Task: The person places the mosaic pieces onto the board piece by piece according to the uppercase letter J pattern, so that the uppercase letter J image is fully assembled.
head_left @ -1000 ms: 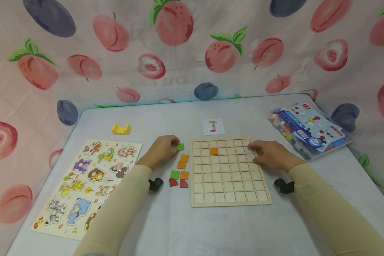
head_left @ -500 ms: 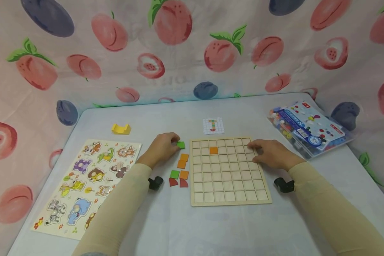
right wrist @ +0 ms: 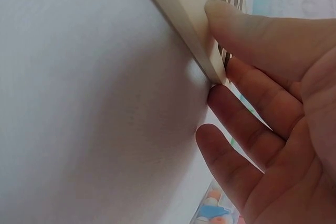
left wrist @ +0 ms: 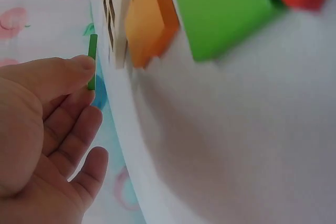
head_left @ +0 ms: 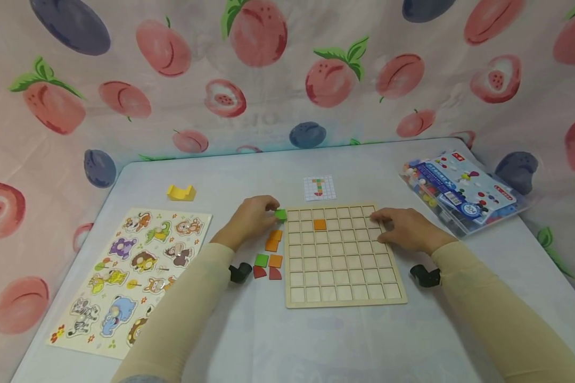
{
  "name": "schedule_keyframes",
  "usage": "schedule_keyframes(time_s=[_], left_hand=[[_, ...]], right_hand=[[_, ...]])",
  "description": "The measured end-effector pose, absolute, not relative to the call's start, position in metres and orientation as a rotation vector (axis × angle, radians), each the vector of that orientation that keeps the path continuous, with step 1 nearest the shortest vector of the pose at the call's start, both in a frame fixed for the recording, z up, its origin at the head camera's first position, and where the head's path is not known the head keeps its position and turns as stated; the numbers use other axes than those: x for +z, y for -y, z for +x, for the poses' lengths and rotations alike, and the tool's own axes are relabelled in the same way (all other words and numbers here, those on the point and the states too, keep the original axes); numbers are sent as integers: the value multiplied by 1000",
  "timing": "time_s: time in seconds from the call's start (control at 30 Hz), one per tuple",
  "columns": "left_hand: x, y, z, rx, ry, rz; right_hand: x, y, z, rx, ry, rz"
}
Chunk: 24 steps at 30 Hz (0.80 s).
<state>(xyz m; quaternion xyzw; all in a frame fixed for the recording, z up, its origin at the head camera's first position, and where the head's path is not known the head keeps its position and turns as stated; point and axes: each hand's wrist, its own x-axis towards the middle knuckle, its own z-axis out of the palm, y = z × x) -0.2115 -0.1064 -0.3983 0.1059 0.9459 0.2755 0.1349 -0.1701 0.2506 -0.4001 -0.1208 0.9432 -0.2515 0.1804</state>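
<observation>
My left hand (head_left: 252, 217) pinches a green square tile (head_left: 280, 214) between thumb and fingers, at the far left corner of the wooden grid board (head_left: 346, 306). In the left wrist view the tile (left wrist: 93, 44) stands edge-on in the pinch, above the table. One orange square tile (head_left: 319, 224) lies in a cell of the board's second row. My right hand (head_left: 409, 230) rests on the board's right edge; in the right wrist view its thumb lies on the board's top (right wrist: 191, 19) and fingertips touch near the corner.
Several loose tiles lie left of the board: orange squares (head_left: 271, 245), a green square (head_left: 261, 260) and red quarter-rounds (head_left: 275, 274). Behind it lies a pattern card (head_left: 329, 194). An animal puzzle (head_left: 167, 260), a yellow block (head_left: 181, 193) and a plastic box (head_left: 465, 191) stand farther out.
My left hand has moved right with the green tile, from beside the board to its far left corner. The right hand has stayed on the board's edge.
</observation>
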Motion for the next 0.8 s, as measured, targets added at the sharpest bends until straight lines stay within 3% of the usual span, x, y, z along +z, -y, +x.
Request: schedule_keyframes(time_s=[0.8], left_hand=[[-398,63,-207,844,-2673,416]], right_hand=[[-400,-251,-170,-711,-2653,-327]])
